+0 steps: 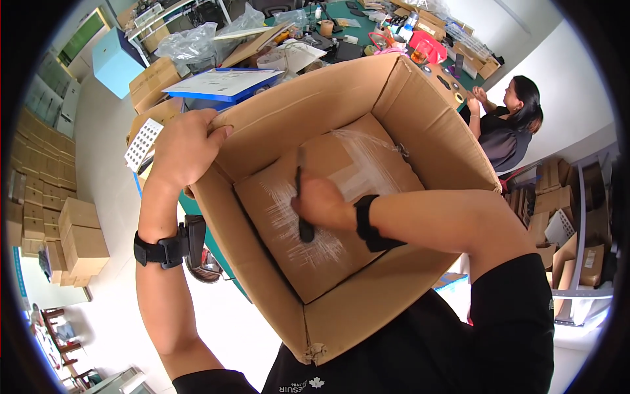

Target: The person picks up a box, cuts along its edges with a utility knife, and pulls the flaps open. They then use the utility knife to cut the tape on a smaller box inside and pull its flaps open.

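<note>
An opened cardboard box (453, 141) is tilted in front of my body, with its inside facing up toward me. My left hand (187, 148) is closed over its left rim near the far corner, thumb on the inner side. Down inside the box, my right hand (321, 200) is closed around a slim black-handled tool (306, 231). The tool's thin upper end is smeared by motion, so its exact kind is unclear. Under it, the box bottom (315, 269) carries whitish scuffed streaks and strips of clear tape (364, 164), partly wrinkled toward the far right.
Beyond the box, a cluttered green worktable (341, 10) carries plastic bags (190, 43), a blue-edged board (220, 85) and a red basket (428, 47). Another person (505, 121) sits at the right. Stacked cartons (82, 236) stand at the left; a loaded shelf (577, 262) is at the right.
</note>
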`<state>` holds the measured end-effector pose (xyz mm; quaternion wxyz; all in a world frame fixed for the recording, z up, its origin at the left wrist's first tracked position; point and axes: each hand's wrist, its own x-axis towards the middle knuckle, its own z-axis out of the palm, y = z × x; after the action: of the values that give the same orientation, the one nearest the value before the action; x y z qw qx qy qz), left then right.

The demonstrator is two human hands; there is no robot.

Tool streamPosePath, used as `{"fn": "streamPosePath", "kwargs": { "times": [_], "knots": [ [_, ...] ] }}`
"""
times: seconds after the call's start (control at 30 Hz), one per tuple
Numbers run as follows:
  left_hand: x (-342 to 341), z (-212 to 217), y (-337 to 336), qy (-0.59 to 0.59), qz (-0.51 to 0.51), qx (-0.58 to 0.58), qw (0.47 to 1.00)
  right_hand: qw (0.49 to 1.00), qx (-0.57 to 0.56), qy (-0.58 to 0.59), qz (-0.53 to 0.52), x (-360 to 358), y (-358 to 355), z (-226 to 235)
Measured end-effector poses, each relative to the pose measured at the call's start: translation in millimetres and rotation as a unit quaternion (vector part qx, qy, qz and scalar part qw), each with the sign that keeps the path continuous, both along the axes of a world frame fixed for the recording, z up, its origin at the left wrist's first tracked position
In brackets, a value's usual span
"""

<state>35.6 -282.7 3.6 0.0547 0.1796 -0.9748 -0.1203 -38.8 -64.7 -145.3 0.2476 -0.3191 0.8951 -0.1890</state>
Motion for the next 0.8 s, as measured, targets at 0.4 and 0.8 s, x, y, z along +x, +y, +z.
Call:
{"fn": "streamPosePath", "kwargs": {
  "times": [0.4, 0.8],
  "knots": [
    [1.6, 0.0, -1.5, 0.012, -0.015, -0.003, 1.0, 0.972, -0.101, -0.034, 0.208, 51.0, -6.4, -3.2],
    [2.9, -3.5, -4.0, 0.011, -0.003, -0.008, 1.0, 0.911, -0.016, 0.233, 0.34, -7.8, -8.7, 6.4]
  ]
}}
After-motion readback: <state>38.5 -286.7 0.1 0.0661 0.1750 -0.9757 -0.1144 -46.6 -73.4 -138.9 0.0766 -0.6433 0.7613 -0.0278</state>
